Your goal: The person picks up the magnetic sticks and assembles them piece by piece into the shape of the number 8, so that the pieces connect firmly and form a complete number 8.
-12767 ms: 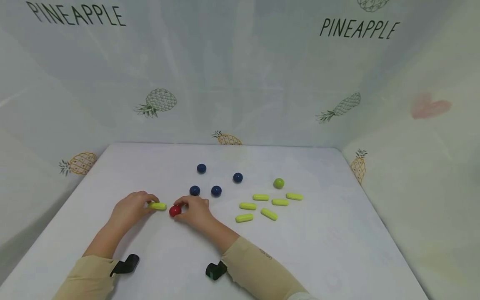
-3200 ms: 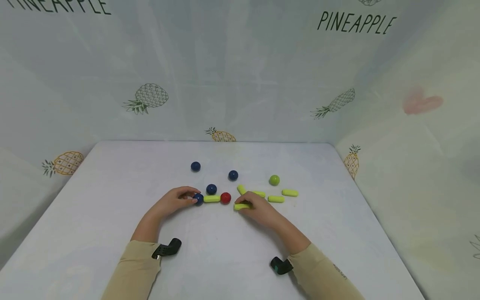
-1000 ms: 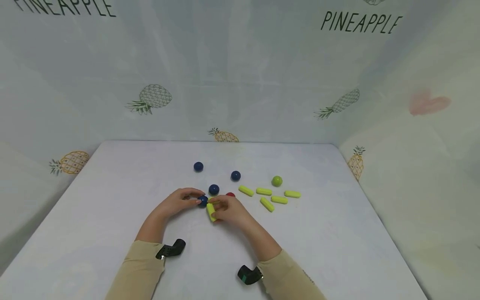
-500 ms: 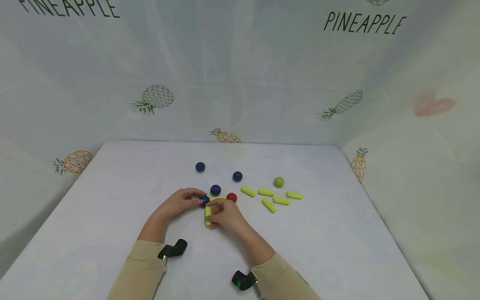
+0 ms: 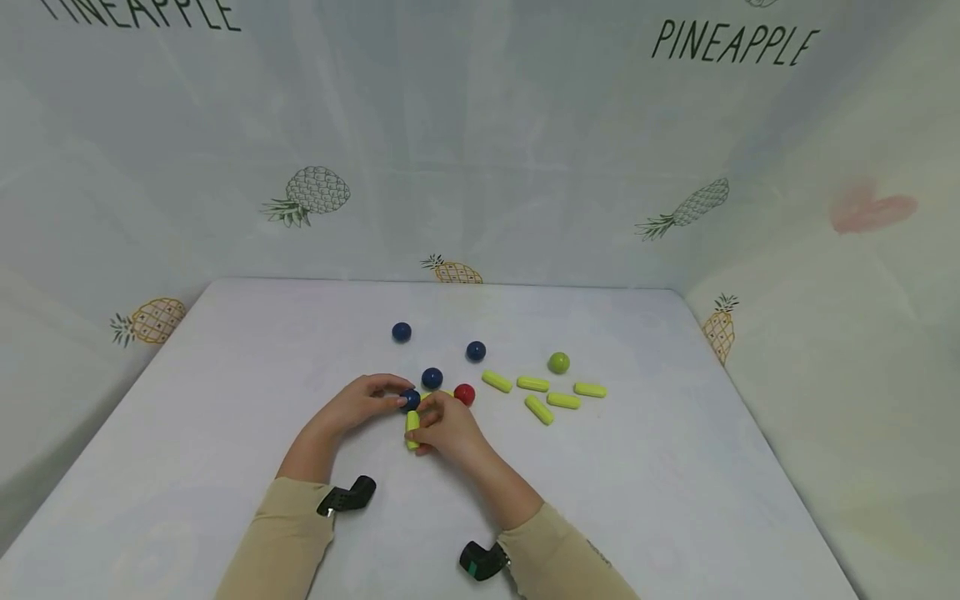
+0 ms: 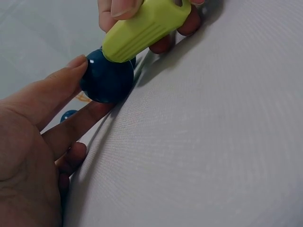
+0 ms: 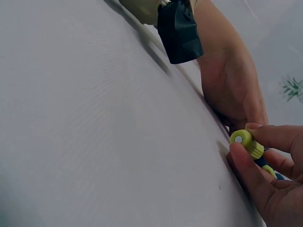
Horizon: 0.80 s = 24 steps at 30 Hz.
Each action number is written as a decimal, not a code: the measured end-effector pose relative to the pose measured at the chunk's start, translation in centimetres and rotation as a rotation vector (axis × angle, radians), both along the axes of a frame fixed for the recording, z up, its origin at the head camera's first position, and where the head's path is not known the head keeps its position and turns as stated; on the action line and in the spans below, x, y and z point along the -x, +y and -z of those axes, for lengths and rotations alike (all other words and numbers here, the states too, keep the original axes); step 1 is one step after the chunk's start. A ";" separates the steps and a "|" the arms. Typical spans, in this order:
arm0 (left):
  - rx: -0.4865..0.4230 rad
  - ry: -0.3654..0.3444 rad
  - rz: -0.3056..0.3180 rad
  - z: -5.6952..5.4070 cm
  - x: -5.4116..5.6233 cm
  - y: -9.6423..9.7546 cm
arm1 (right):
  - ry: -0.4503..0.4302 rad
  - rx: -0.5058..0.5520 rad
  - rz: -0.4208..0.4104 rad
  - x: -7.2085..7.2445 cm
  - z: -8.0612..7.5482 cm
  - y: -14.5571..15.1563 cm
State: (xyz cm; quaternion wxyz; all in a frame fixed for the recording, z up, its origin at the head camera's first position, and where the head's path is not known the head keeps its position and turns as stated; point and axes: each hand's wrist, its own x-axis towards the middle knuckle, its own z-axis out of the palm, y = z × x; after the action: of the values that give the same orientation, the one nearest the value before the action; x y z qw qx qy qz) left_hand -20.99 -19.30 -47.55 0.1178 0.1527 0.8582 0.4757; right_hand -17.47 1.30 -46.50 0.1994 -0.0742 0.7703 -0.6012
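At table centre, the left hand [image 5: 358,402] pinches a blue ball [image 5: 409,400] between thumb and fingers; the right hand [image 5: 447,427] grips a yellow stick [image 5: 412,429], its tip touching the ball from 6 o'clock. A red ball [image 5: 464,394] sits at 3 o'clock, four sticks [image 5: 540,409] beyond

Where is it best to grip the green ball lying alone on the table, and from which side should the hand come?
Pinch the green ball across its widest middle, coming from above. It is round and smooth, so a lower grip would probably slip; only the yellow-green rods nearer the person crowd it.
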 end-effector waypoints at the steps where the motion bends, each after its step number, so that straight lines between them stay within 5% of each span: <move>1: 0.004 0.005 0.002 0.0 0.0 0.1 | -0.003 0.000 0.005 0.0 0.0 0.0; 16: 0.003 0.014 0.007 -0.3 -0.1 0.3 | 0.005 -0.024 0.021 0.2 0.1 0.0; 24: 0.019 -0.009 -0.008 0.0 0.1 0.1 | 0.169 -0.182 -0.026 0.5 -1.3 1.4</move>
State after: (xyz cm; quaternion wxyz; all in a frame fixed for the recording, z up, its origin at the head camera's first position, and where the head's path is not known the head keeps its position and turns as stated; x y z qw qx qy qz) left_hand -21.12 -19.20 -47.59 0.1214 0.1462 0.8627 0.4686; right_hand -18.00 2.69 -45.16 0.1475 -0.1162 0.8347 -0.5176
